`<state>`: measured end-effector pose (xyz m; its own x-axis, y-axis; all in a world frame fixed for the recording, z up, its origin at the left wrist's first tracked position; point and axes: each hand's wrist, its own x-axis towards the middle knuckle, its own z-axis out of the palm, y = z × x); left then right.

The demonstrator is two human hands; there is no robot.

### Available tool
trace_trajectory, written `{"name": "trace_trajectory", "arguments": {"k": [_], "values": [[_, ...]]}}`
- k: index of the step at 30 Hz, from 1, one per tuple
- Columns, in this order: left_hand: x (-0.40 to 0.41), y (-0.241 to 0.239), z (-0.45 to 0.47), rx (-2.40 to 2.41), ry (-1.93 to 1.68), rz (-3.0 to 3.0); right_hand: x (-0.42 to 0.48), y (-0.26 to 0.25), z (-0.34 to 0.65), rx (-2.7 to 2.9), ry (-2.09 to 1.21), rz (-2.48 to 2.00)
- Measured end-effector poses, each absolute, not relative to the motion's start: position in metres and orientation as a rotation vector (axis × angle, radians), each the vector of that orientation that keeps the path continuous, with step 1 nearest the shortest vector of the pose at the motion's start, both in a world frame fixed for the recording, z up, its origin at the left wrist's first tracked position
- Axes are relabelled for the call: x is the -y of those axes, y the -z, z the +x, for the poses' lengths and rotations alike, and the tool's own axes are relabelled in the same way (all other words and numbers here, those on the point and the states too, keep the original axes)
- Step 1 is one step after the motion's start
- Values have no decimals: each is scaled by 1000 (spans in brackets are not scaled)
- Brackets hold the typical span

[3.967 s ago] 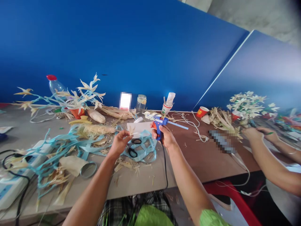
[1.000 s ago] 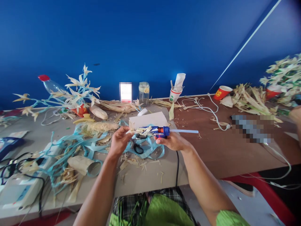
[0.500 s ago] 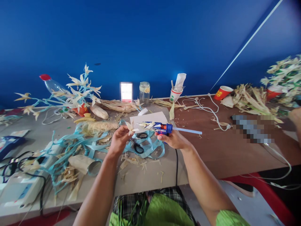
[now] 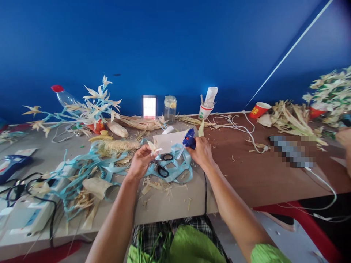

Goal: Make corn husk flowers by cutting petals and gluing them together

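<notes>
Between the fingertips of my left hand (image 4: 142, 160) is a small pale corn-husk flower (image 4: 154, 147). My right hand (image 4: 201, 151) grips a blue hot glue gun (image 4: 189, 138), with a clear glue stick (image 4: 180, 152) poking out of it toward me. Its nozzle is turned away and hard to make out. Under and between the hands lie black-handled scissors (image 4: 163, 171) on a tangle of light blue ribbon (image 4: 183, 171). A white card (image 4: 170, 138) rests just beyond, partly behind the glue gun.
At the left, a branch of husk flowers (image 4: 94, 104) stands in a red cup, near a white power strip (image 4: 35, 210) with black cables. A glass jar (image 4: 170, 109) and a paper cup (image 4: 205, 110) line the wall. Rightward are dried husks (image 4: 292, 117), a phone (image 4: 292, 150) and another person's hand (image 4: 344, 138).
My right hand has swung the glue gun round, so its glue stick now points toward me instead of right. The left hand stays nearly in place with the flower.
</notes>
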<state>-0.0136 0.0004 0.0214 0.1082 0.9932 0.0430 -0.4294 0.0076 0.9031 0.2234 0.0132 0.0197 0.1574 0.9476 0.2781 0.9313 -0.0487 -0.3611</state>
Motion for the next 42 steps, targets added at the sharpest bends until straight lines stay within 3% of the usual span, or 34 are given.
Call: {"name": "trace_trajectory", "arguments": {"k": [12, 16, 20, 24, 42], "values": [[1, -23, -15, -708, -1328, 959, -20, -6, 230, 1814, -275, -2051], [1, -22, -14, -691, -1329, 968, -13, -18, 223, 1541, -211, -1584], [2, -22, -12, -698, -1319, 977, 6, -38, 186, 1680, -592, -1128], [2, -23, -11, -705, -1327, 1008, 21, -50, 148, 1782, -732, -958], [1, -22, -9, -914, -1461, 1150, 33, -41, 127, 1701, -521, -971]]}}
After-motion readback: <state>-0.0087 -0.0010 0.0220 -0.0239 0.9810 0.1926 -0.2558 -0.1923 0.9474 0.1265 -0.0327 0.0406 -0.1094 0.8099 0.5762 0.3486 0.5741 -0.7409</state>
